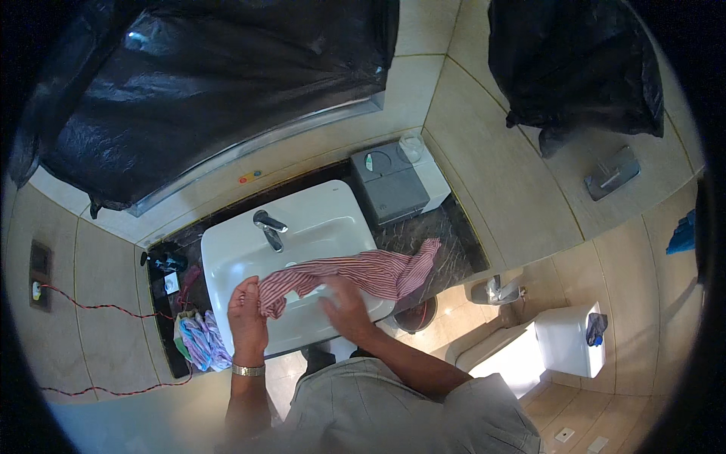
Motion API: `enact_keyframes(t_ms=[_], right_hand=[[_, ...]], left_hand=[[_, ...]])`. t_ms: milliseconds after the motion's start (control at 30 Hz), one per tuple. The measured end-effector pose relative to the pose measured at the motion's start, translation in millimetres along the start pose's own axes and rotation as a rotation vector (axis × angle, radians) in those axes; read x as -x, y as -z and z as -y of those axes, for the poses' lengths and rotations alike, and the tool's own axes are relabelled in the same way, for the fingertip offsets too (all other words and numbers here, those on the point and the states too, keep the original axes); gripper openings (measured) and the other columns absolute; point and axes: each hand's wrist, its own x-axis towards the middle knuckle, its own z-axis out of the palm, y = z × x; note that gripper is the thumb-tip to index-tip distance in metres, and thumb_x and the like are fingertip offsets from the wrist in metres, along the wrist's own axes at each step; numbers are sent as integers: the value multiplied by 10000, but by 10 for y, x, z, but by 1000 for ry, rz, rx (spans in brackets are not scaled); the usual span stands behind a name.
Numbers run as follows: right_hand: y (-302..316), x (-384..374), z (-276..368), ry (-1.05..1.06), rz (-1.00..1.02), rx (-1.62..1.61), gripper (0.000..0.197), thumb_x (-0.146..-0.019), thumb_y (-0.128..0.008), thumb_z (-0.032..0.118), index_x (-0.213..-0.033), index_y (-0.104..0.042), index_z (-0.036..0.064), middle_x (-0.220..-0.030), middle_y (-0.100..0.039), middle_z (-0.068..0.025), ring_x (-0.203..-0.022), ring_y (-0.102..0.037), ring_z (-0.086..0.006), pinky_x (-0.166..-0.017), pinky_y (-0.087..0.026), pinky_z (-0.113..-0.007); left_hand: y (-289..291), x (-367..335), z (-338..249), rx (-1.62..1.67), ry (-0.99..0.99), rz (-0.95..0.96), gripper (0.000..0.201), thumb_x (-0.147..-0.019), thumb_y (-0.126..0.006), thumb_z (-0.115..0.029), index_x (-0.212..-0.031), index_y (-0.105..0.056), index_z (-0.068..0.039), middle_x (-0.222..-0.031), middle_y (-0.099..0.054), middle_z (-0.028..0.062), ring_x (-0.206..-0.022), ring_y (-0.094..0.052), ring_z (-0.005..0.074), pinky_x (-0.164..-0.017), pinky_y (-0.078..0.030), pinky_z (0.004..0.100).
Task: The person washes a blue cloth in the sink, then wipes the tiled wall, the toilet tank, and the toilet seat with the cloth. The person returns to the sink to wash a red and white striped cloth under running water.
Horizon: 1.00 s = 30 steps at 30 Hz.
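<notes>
A red-and-white striped cloth (340, 266) stretches across the front part of the white washbasin (219, 250), its right end lying bunched on the dark marble counter. My left hand (246, 314), with a metal-banded watch at the wrist, is closed on the cloth's left end and holds it over the basin. Over the middle of the cloth is my right hand (349, 309). Its fingers are slightly blurred, with thumb and fingers apart, next to the fabric's lower edge; whether they touch it is unclear. Behind the cloth stands a chrome faucet (270, 229).
A grey box (389, 185) stands right of the basin. At the left are crumpled blue-purple cloths (203, 340) and a red-black cord (113, 306) running to a wall socket. A bucket (416, 314) is below the counter; a white toilet (567, 340) stands at right.
</notes>
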Motion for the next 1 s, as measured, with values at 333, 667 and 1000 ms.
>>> enact_keyframes(t_ms=[333,667,1000], right_hand=[[181,157,-870,-174,5,613,523,-738,-687,8,-1258,-673,54,-1128,-670,-196,-1089,-624,-432,-954,-485,-537],[-465,-621,-136,-536,-29,-124,412,-859,-571,-5,-1251,-697,17,-895,-716,-102,-742,-661,-165,-724,-550,-323],[-683,-828,-589,-433,104,369,443,-850,-735,97,-1281,-658,28,-1076,-698,-153,-1000,-681,-278,-879,-548,-385]], left_hand=[[870,-264,-1034,52,-261,-70,324,-1076,-599,-201,-1327,-586,2,-1119,-721,127,-932,-726,179,-805,-609,300],[1382,-571,-626,-390,-125,-168,506,-1003,-701,-236,-1430,-533,-20,-1216,-645,90,-962,-658,147,-844,-543,281],[1460,-752,137,-585,119,-133,571,-962,-749,-184,-1459,-509,-36,-1256,-616,141,-878,-698,185,-668,-574,315]])
